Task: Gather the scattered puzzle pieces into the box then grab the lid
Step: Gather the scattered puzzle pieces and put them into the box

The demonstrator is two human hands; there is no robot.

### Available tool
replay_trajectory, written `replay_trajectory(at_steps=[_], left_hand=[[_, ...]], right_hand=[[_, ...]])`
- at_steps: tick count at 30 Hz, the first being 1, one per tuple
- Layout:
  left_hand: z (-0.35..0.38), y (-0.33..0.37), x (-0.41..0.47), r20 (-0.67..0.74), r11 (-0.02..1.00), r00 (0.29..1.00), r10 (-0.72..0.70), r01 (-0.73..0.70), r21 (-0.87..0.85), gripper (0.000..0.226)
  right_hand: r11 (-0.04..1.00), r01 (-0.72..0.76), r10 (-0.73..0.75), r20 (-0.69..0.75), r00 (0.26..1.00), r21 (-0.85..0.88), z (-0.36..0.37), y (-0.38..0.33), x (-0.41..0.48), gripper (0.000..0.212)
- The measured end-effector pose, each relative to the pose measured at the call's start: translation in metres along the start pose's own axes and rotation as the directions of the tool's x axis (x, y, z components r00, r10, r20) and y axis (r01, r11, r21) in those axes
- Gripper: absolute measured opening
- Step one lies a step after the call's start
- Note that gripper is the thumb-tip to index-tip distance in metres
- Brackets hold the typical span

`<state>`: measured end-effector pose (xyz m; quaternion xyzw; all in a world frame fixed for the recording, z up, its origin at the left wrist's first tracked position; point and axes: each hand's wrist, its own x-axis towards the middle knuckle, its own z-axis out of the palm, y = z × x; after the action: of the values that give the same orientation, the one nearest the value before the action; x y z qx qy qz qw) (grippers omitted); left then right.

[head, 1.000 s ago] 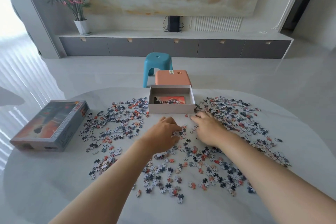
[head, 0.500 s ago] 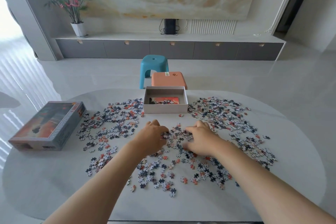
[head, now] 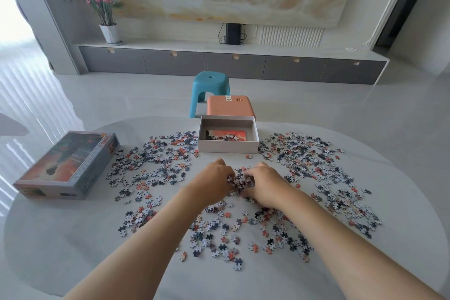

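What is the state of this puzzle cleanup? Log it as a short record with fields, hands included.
left hand: fingers curled round the heap of pieces, from its left
right hand: fingers curled round the same heap, from its right
box: open, at the far table edge; a picture sheet and a few pieces inside
lid: on the table, far left, untouched
scattered pieces: spread left, right and near side of the hands
stage: gathering; lid not yet grabbed

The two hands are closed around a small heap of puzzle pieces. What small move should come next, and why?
Probably lift the heap of pieces held between the left hand and right hand and carry it into the open box, which stands just beyond them, nearly empty.
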<state>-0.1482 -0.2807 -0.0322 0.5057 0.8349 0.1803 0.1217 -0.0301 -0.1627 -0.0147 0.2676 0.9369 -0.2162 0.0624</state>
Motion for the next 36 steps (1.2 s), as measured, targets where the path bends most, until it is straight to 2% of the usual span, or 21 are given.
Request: replay_trajectory(at_steps=[4,7,9,15,18,21,24,26,29,32,34,36], left_hand=[[0.0,0.002,0.004,-0.04,0.999,0.999,-0.025,0.024,-0.026,0.017],[-0.001,0.002,0.004,-0.065,0.999,0.997,-0.036,0.034,-0.041,0.012],[-0.002,0.003,0.004,-0.071,0.998,0.996,-0.05,0.047,-0.05,0.013],[-0.009,-0.002,0.01,-0.022,0.987,0.996,-0.091,0.087,-0.137,0.009],[-0.019,-0.005,0.019,-0.021,0.97,0.994,-0.103,0.096,-0.225,0.007],[-0.035,-0.008,0.033,-0.085,0.951,0.987,-0.135,0.104,-0.292,0.01],[-0.047,-0.015,0.052,-0.193,0.917,0.961,-0.198,0.112,-0.383,0.013],[-0.052,-0.02,0.065,-0.276,0.9,0.934,-0.226,0.092,-0.425,0.006],[-0.054,-0.026,0.08,-0.397,0.914,0.888,-0.233,0.06,-0.402,0.002],[-0.05,-0.036,0.085,-0.492,0.951,0.85,-0.188,0.032,-0.308,0.01],[-0.045,-0.043,0.085,-0.477,0.975,0.869,-0.134,0.029,-0.221,0.016],[-0.041,-0.047,0.085,-0.414,0.99,0.905,-0.095,0.044,-0.132,0.022]], right_hand=[[0.998,0.037,-0.033,-0.074,0.997,0.048,-0.001,0.001,0.0,0.037],[0.996,0.067,-0.063,-0.074,0.995,0.059,-0.001,-0.001,0.001,0.054],[0.995,0.087,-0.084,-0.059,0.995,0.051,0.0,-0.003,0.003,0.055],[0.99,0.054,-0.044,-0.082,0.996,0.132,-0.005,-0.001,0.011,0.024],[0.973,0.047,-0.026,-0.094,0.995,0.224,-0.019,0.0,0.019,0.016],[0.953,0.057,-0.015,-0.143,0.99,0.297,-0.037,-0.001,0.03,0.012],[0.909,0.084,0.028,-0.26,0.965,0.408,-0.049,-0.001,0.046,0.014],[0.888,0.099,0.065,-0.336,0.94,0.45,-0.052,0.001,0.059,0.015],[0.881,0.132,0.089,-0.433,0.897,0.454,-0.052,0.002,0.075,0.012],[0.875,0.167,0.1,-0.507,0.856,0.454,-0.049,0.003,0.09,0.015],[0.892,0.187,0.063,-0.523,0.85,0.412,-0.045,0.003,0.099,0.02],[0.918,0.21,-0.021,-0.486,0.874,0.338,-0.042,0.001,0.104,0.027]])
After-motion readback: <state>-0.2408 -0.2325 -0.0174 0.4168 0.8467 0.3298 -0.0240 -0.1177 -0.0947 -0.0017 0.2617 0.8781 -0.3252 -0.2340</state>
